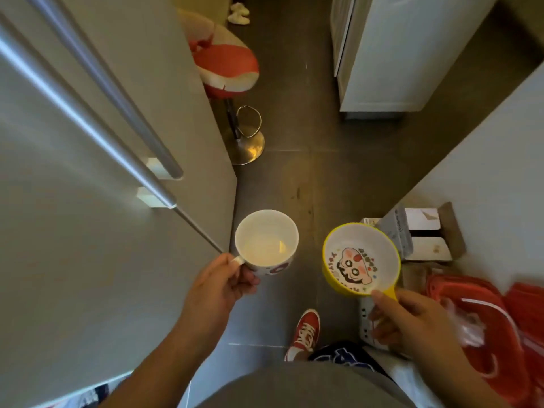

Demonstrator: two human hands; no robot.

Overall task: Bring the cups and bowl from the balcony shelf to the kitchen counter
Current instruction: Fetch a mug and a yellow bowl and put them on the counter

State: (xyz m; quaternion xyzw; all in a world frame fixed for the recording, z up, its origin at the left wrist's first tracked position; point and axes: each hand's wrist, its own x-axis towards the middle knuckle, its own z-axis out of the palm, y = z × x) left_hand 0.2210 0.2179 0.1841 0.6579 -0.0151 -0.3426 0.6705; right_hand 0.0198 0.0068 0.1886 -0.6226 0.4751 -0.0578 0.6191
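Both hands are loaded over the grey tiled floor (323,178). The left hand (219,285) has its fingers (248,279) curled tight around the handle of the white cup (266,241), which sits upright and empty at about seven o'clock from centre, just beside the corner of the tall grey fridge (88,172) that fills the nine o'clock side. The right hand (412,322) pinches the stubby handle of the yellow bowl (360,259), thumb on top at the rim, and a second white cup (366,322) looks tucked under its fingers, mostly hidden. The bowl shows a cartoon print inside and tilts slightly toward the camera, at five o'clock. A red-and-white stool (226,66) stands at twelve o'clock, a red shoe (304,332) at six, red bags (482,319) at four.
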